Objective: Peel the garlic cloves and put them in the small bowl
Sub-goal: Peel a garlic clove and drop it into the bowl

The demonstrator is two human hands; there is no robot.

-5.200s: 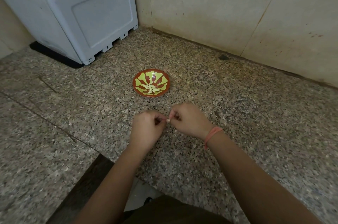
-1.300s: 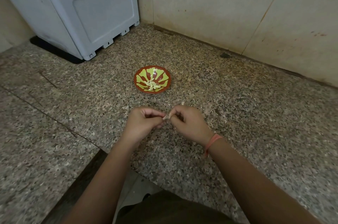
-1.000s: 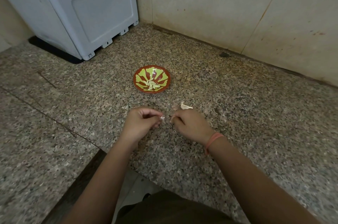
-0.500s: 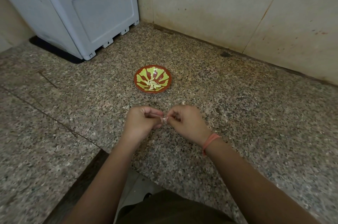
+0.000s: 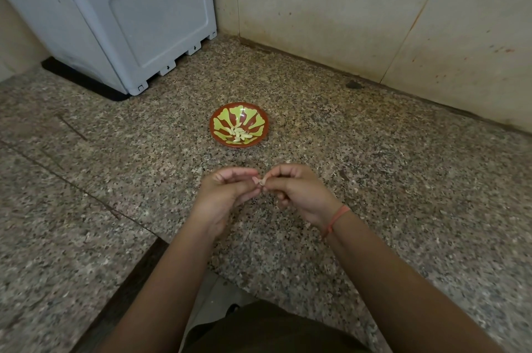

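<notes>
A small red bowl (image 5: pixel 256 116) with a green leaf pattern stands on the speckled granite counter (image 5: pixel 403 179). Several pale peeled garlic cloves (image 5: pixel 239 133) lie in its middle. In front of the bowl, both my hands meet just above the counter. My left hand (image 5: pixel 227 194) and my right hand (image 5: pixel 296 191) each pinch one small garlic clove (image 5: pixel 260 180) between fingertips and thumb. The clove shows only as a pale bit between the fingers. An orange band circles my right wrist.
A large grey plastic box (image 5: pixel 115 15) on a black base stands at the back left. Beige tiled walls (image 5: pixel 345 12) close the back and form a corner. The counter's front edge (image 5: pixel 161 240) steps in beside my left forearm.
A second ago my hands were a little apart and a scrap of peel lay beyond my right hand. They have closed together on the clove again, and that scrap is out of sight.
</notes>
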